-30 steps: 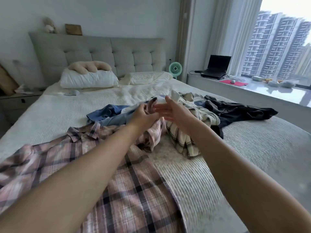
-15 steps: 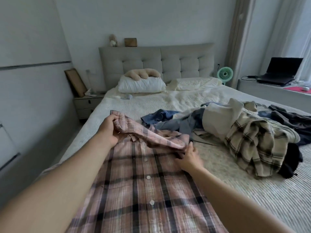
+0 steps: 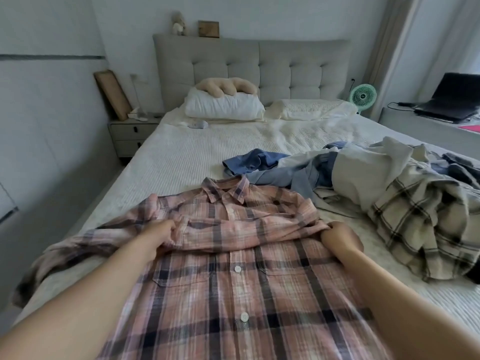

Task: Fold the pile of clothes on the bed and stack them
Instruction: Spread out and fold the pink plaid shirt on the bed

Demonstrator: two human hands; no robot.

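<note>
A pink plaid button shirt (image 3: 241,271) lies front-up on the bed (image 3: 166,162), collar toward the headboard. My left hand (image 3: 158,232) grips a bunch of its cloth near the left shoulder. My right hand (image 3: 340,236) grips the cloth at the right shoulder, where a sleeve lies folded across the chest. The other sleeve trails off to the left. To the right lies the pile: a cream plaid shirt (image 3: 426,224), a pale blue garment (image 3: 288,175), a blue garment (image 3: 254,161) and dark clothes (image 3: 465,172) at the edge.
Two pillows (image 3: 223,107) and a beige cushion (image 3: 228,85) sit by the grey headboard. A nightstand (image 3: 130,135) stands left of the bed. A green fan (image 3: 362,96) and a laptop (image 3: 452,100) are on the right by the window ledge.
The view swung left and down onto the pink shirt. My hands spread apart and pulled back from the collar to the shirt's shoulders; the shirt now lies flatter with a sleeve across the chest.
</note>
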